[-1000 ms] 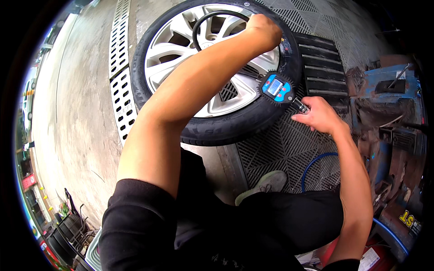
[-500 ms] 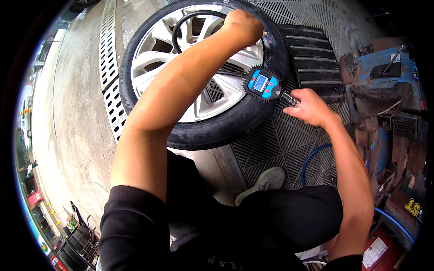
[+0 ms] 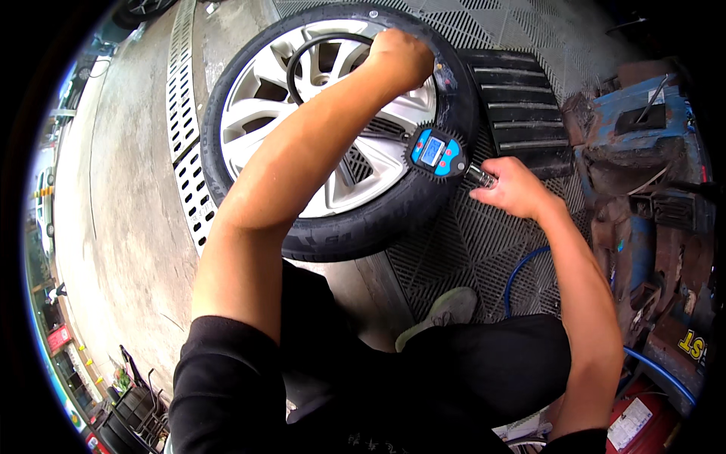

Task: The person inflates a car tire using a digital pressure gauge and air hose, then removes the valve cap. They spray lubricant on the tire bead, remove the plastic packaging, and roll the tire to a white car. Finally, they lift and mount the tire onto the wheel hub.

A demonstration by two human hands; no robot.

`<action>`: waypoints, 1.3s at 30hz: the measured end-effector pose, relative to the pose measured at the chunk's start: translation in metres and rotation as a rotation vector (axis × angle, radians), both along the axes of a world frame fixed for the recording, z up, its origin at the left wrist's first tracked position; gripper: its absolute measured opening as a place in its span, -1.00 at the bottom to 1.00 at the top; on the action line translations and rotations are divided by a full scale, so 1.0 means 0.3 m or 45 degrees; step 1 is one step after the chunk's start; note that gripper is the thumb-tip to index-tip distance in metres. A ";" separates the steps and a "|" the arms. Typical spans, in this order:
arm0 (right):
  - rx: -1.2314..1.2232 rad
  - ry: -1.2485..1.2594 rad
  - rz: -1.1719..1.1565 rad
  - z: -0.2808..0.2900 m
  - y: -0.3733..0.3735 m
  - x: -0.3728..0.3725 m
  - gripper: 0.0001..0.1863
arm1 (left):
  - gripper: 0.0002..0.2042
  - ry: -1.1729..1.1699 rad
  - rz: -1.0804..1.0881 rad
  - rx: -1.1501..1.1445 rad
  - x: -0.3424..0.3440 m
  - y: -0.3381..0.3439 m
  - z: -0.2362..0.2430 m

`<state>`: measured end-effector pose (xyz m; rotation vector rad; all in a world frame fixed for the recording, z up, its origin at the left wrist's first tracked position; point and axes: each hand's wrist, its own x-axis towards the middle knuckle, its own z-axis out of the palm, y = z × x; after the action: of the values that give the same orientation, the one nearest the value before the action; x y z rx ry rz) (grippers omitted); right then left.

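Gauge [image 3: 435, 153] is lit, left of my right hand [image 3: 516, 188] closed round its fitting [image 3: 479, 176], but I can't see what my curled left hand [image 3: 403, 59] holds or what remains.

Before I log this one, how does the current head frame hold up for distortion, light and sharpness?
In the head view, fisheye curvature bends the perforated strip and the corners go black; in the head view, the concrete floor looks pale and bright, the blue machinery dimmer; in the head view, the gauge is fairly crisp, its small display hard to read surely.
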<state>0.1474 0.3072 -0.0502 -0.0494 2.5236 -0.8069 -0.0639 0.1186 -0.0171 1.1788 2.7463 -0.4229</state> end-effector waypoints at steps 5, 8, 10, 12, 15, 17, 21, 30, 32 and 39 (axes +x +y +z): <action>-0.049 -0.061 -0.048 0.007 -0.007 0.003 -0.60 | -0.75 0.012 0.038 0.068 -0.015 -0.004 -0.037; -0.011 -0.043 -0.042 0.005 -0.004 0.002 -0.60 | -0.75 0.008 0.017 0.035 -0.014 0.001 -0.023; -0.014 -0.041 -0.058 0.000 -0.004 0.007 -0.59 | -0.75 0.013 -0.011 0.021 -0.008 0.000 -0.027; -0.021 -0.040 -0.064 -0.001 -0.012 0.006 -0.58 | -0.75 -0.032 0.009 0.044 -0.020 -0.002 -0.040; -0.010 -0.032 -0.057 -0.007 -0.011 0.008 -0.58 | -0.75 -0.040 0.014 0.067 -0.026 0.003 -0.053; -0.014 -0.009 -0.047 -0.013 -0.007 0.011 -0.58 | -0.75 -0.025 0.006 0.051 -0.029 0.009 -0.061; -0.043 0.012 -0.040 -0.017 -0.004 0.012 -0.57 | -0.75 0.005 -0.010 0.047 -0.034 0.011 -0.072; -0.053 0.030 -0.037 -0.020 -0.003 0.014 -0.55 | -0.75 -0.008 -0.012 0.010 -0.020 0.007 -0.046; -0.021 0.009 -0.029 -0.017 -0.005 0.010 -0.55 | -0.75 -0.007 -0.004 0.027 -0.022 0.007 -0.051; -0.010 -0.138 -0.078 0.030 -0.022 0.006 -0.55 | -0.75 0.008 -0.010 0.006 -0.025 0.010 -0.062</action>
<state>0.1492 0.3006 -0.0413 0.0672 2.4300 -0.8209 -0.0713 0.1217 -0.0357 1.1920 2.7506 -0.4216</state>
